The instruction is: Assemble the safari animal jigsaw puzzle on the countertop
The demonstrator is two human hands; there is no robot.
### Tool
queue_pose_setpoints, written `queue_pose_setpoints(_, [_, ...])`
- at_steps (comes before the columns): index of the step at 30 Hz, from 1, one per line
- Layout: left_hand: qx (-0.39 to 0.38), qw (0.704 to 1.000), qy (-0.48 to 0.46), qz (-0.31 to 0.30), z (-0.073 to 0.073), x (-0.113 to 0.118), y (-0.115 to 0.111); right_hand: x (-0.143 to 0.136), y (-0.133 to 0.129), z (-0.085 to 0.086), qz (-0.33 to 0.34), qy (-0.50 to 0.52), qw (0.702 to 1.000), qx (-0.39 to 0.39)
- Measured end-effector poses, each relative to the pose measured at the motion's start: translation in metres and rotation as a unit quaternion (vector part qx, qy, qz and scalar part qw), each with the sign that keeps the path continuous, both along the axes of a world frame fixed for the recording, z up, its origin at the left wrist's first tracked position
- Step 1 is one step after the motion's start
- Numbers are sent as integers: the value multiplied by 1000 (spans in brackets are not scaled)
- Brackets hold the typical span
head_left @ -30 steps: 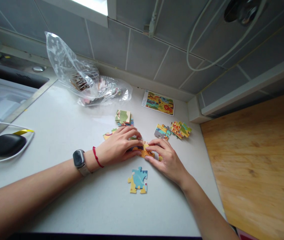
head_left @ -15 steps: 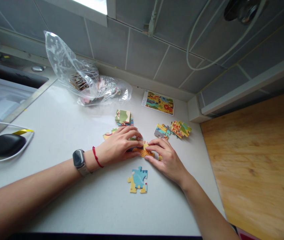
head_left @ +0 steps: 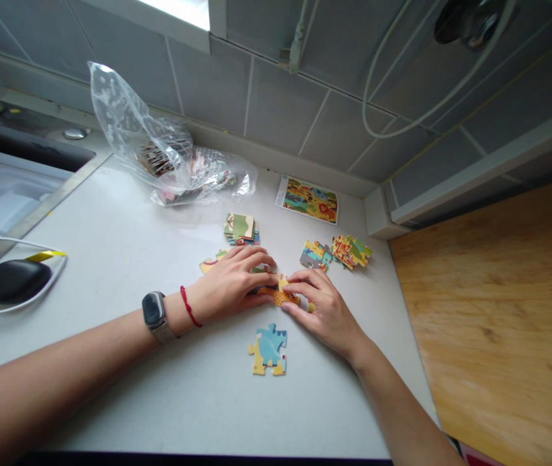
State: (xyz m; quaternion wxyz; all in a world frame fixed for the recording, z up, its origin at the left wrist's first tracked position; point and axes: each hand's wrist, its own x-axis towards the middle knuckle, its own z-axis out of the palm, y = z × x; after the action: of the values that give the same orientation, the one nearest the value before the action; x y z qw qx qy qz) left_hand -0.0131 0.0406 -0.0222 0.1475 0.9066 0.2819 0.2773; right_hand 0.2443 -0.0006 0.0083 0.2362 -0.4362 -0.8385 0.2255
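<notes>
Between my two hands lie orange and yellow jigsaw puzzle pieces (head_left: 276, 294), partly covered by my fingers. My left hand (head_left: 237, 278) rests palm down over their left side, its thumb and fingertips on the pieces. From the right, my right hand (head_left: 317, 301) pinches a piece at its edge with thumb and fingers. Another puzzle piece (head_left: 212, 260) shows partly behind my left hand. Nearer to me, apart from both hands, a blue and yellow puzzle piece (head_left: 269, 349) lies face up on the white counter (head_left: 198, 401).
Behind my hands are a stack of pieces (head_left: 239, 228), two small piles (head_left: 315, 254) (head_left: 351, 251) and a picture card (head_left: 307, 198). A clear plastic bag (head_left: 173, 155) of pieces stands by the wall. At left lies a black device (head_left: 11, 281) with a white cable.
</notes>
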Motion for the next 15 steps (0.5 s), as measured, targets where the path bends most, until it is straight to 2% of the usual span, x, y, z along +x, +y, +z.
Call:
queue_pose_setpoints(9, [0,1000,29,-8,2,-1,0,6,3,4,-10,5,1000,12])
queue_pose_setpoints(11, [0,999,30,-10,2,-1,0,10,5,5,-42,4,998,36])
queue_pose_setpoints(15, [-6,1000,26,-13,1,-1,-1,21,12,1,-151,-20,983,98])
